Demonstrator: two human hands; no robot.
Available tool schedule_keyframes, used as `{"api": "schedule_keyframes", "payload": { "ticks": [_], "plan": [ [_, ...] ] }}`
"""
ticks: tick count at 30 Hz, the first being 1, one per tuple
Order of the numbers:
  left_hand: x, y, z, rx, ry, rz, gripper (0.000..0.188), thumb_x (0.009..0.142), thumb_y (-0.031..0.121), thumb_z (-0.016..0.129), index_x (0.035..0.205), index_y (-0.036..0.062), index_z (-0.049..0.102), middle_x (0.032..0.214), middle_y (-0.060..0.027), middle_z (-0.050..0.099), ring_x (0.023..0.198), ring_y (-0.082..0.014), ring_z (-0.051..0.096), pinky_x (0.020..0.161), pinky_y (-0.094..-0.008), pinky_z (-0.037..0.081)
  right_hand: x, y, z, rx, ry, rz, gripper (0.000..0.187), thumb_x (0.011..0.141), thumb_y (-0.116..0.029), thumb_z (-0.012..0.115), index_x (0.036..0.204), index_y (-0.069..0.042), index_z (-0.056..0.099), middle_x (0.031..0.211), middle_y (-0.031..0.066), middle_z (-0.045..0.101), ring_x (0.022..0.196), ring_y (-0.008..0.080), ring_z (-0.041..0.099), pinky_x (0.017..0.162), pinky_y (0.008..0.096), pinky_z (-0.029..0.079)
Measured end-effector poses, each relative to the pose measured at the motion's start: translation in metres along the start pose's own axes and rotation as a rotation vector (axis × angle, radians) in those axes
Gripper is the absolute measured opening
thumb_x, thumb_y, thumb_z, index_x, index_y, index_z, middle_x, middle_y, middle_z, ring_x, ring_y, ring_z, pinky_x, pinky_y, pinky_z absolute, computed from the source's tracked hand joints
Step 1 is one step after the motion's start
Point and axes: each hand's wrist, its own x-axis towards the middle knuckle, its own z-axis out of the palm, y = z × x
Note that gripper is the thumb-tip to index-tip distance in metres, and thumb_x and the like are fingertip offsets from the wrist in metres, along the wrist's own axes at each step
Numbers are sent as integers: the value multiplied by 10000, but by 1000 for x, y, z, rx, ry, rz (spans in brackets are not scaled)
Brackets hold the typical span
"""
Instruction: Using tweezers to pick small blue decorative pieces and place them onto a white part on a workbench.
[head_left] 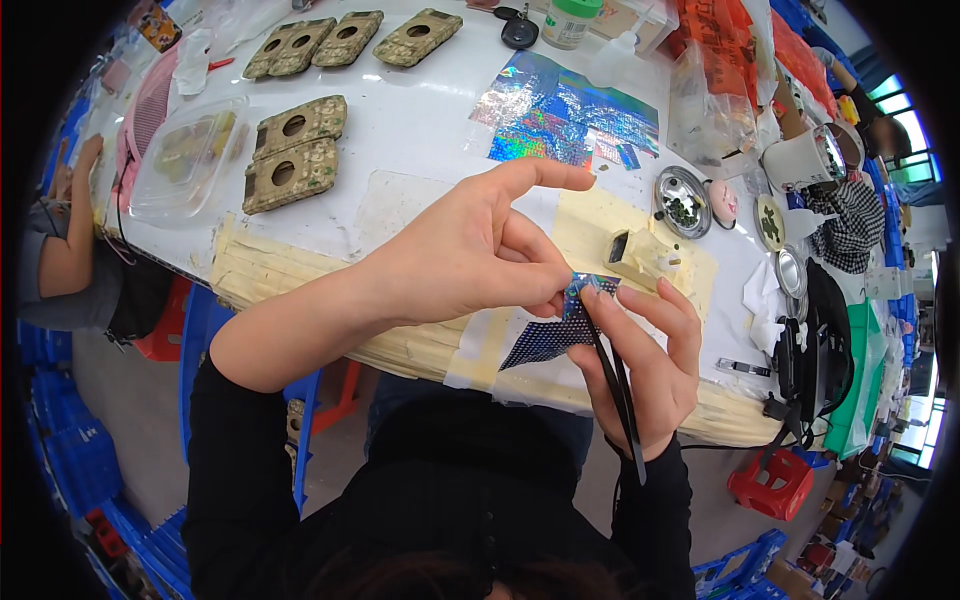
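My left hand (pixel 470 250) pinches a small shiny blue sticker piece (pixel 583 287) between thumb and fingers, index finger stretched out. My right hand (pixel 645 355) grips black tweezers (pixel 612 380), whose tips meet that same blue piece. A dark dotted blue sheet (pixel 545 338) hangs just beneath both hands. Just beyond the fingertips, a small cream plastic part (pixel 645 255) with a dark rectangular opening rests on the pale taped area of the white table (pixel 420 120).
Several camouflage-patterned cases (pixel 295 150) lie at the back left beside a clear plastic tray (pixel 185 155). A holographic foil sheet (pixel 565 115), a small metal dish (pixel 683 200), a car key (pixel 519 30) and bags sit further back. Another person's arm (pixel 70 215) shows at left. A red stool (pixel 770 485) stands below right.
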Motion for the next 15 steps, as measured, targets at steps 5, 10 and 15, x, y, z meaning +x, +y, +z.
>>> {"api": "schedule_keyframes", "payload": {
  "ticks": [5, 10, 15],
  "plan": [
    [0, 0, -1, -28, -14, -11, 684, 845, 35, 651, 1451, 8, 336, 776, -74, 689, 734, -107, 675, 701, -237, 550, 1, -3, -4, -141, -30, -67, 376, 786, -268, 774, 1102, -77, 707, 1030, 40, 716, 978, 211, 648, 935, 417, 474],
    [1, 0, -1, -53, -16, -30, 691, 844, 39, 663, 1452, 5, 335, 782, -75, 690, 727, -110, 677, 698, -239, 554, 1, -4, -1, -165, -28, -127, 313, 823, -250, 746, 1078, -72, 721, 1028, 58, 713, 977, 209, 668, 934, 399, 499],
    [2, -3, -4, -74, -34, -31, 702, 843, 38, 672, 1453, -1, 327, 780, -74, 688, 725, -111, 677, 698, -240, 555, 1, -2, 0, -133, -48, -155, 301, 835, -230, 739, 1073, -47, 717, 1032, 85, 710, 989, 232, 685, 919, 402, 526]
  ]
}}
